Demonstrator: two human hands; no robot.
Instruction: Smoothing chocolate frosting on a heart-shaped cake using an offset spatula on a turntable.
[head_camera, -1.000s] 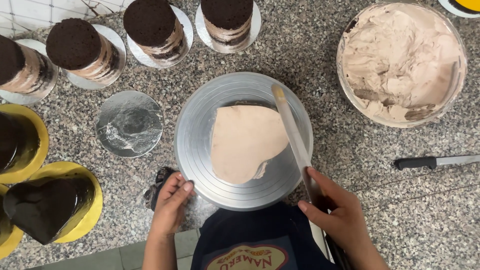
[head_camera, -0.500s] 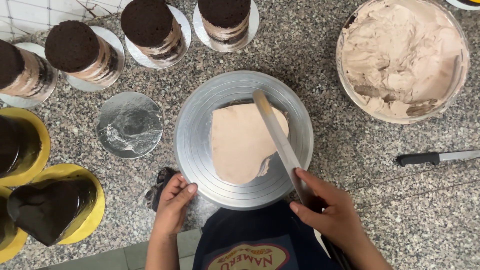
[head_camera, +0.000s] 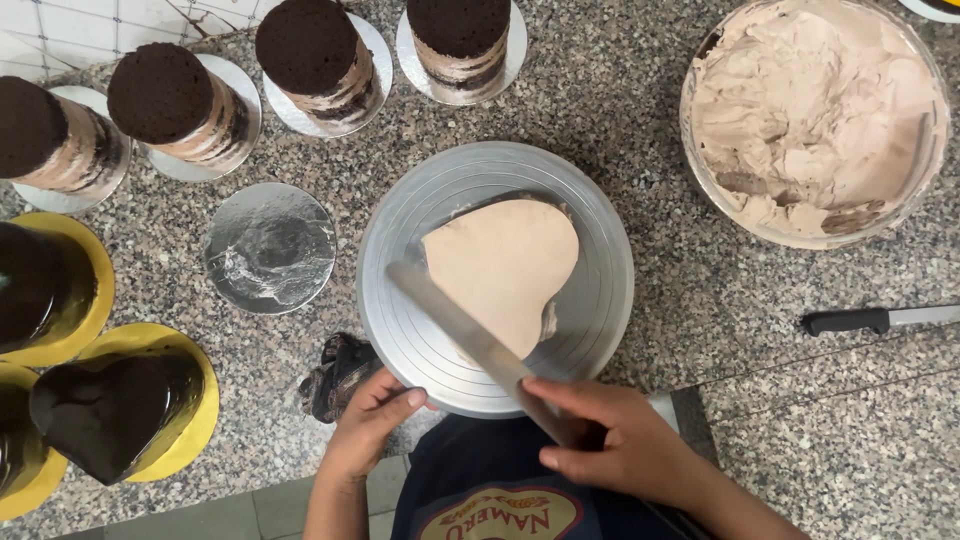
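We see our right hand (head_camera: 625, 450) closed around the handle of a long palette knife (head_camera: 470, 335), whose blade runs up and to the left from the near edge and lies across the near-left side of the heart-shaped cake (head_camera: 505, 270), which is coated in pale brown cream and sits in the middle of the silver turntable (head_camera: 400, 260) on the speckled granite counter (head_camera: 660, 300). Our left hand (head_camera: 365, 425) holds nothing; its fingertips (head_camera: 412, 398) rest loosely curled against the near-left rim of the turntable, beside a crumpled dark cloth (head_camera: 335, 372). To smooth the coat well, we judge the blade should stay nearly flat with only light pressure, sweeping from the edge toward the middle while the left hand turns the table slowly and evenly, so the cream levels without dragging crumbs; the heart's notch and point will want shorter strokes. To the far right stands the glass bowl of brown frosting (head_camera: 815, 120), within reach for more cream, and a black-handled knife (head_camera: 880, 318) lies to the right. Along the far edge stand four layered dark cakes (head_camera: 305, 50) on silver boards, a bare foil board (head_camera: 268, 248) lies just left of the turntable, and glazed dark cakes on yellow boards (head_camera: 110, 410) sit at the near left
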